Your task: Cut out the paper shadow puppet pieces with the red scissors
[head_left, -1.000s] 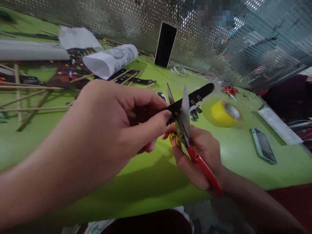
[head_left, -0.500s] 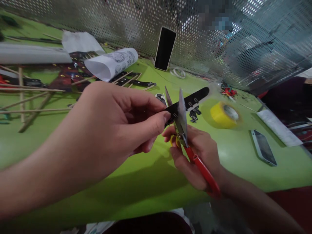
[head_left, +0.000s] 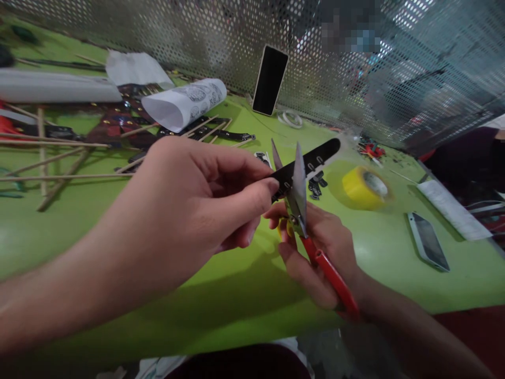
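Between the thumb and fingers of my left hand (head_left: 221, 195) is a black strip (head_left: 329, 150) with a rounded end and small white loop marks. Its far part points up to the right. My right hand (head_left: 327, 247) is closed round red-handled scissors (head_left: 335, 279). The scissor blades stand apart, with the strip passing between them just beyond my left thumb. Something small and yellow (head_left: 284, 229) shows near my right fingers, partly hidden behind the scissors. Beyond the blades, small black cut pieces (head_left: 316, 185) lie on the green table (head_left: 236, 321).
A yellow tape roll (head_left: 363, 187) and a phone (head_left: 428, 241) lie to the right. Another phone (head_left: 270, 79) leans upright against the perforated metal screen (head_left: 189, 37). Rolled printed paper (head_left: 185, 102), thin wooden sticks (head_left: 74, 178) and black strips are at the left.
Both hands, the strip and the scissors keep nearly the same pose. The whole view has shifted slightly, with things appearing a little further right. The blades still stand apart around the strip.
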The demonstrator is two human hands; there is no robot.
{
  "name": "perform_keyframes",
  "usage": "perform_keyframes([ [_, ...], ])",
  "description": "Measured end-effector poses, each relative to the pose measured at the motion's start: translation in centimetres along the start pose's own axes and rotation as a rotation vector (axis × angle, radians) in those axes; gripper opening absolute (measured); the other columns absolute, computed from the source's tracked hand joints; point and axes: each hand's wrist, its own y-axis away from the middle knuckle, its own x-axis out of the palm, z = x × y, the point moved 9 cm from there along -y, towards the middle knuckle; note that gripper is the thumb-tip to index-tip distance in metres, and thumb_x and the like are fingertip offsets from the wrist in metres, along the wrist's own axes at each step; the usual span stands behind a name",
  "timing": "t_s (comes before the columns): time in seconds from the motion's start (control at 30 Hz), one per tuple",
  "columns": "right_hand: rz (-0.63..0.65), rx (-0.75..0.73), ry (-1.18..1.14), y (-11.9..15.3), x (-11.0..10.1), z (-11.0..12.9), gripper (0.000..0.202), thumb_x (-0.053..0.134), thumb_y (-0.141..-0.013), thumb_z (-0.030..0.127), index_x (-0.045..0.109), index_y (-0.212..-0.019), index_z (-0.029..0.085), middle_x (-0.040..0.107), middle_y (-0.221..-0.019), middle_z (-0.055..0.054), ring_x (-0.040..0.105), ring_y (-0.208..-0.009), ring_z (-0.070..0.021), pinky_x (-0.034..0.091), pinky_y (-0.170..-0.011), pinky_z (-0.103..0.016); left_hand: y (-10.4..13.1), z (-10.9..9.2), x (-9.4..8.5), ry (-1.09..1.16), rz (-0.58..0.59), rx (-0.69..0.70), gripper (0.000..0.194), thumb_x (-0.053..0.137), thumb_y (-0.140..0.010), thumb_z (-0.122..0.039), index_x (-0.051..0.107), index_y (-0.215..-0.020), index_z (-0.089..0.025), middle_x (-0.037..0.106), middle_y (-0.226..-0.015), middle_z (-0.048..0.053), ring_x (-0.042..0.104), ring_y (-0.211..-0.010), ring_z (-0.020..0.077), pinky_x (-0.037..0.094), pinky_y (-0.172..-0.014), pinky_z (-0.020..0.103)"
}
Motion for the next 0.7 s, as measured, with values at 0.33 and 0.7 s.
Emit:
perform_keyframes([
  [0.33, -0.002, 0.014, -0.028, -0.02, -0.06, -0.29, 0.025, 0.064, -0.086, 0.018, 0.07, -0.11, 0.02, 0.078, -0.098, -0.003, 0.074, -0.08, -0.0191, 0.062, -0.077, -0.035, 0.08, -0.48, -0.02, -0.034, -0.02, -0.004, 0.024, 0.071, -0.091, -0.017, 0.08, -0.07, -0.025, 0.059, -0.049, -0.007, 0.046, -0.041, 0.0052, 0.031, -0.036, 0.016],
  [0.7, -0.025, 0.078, -0.037, 0.17, -0.16, -0.6, 0.018, 0.063, -0.083, 0.02, 0.07, -0.1, 0.022, 0.076, -0.09, -0.001, 0.075, -0.076, -0.0188, 0.061, -0.072, -0.033, 0.17, -0.51, 0.13, -0.041, 0.002, -0.002, 0.032, 0.07, -0.092, -0.015, 0.069, -0.06, -0.022, 0.059, -0.049, -0.005, 0.047, -0.043, 0.0055, 0.034, -0.038, 0.016],
])
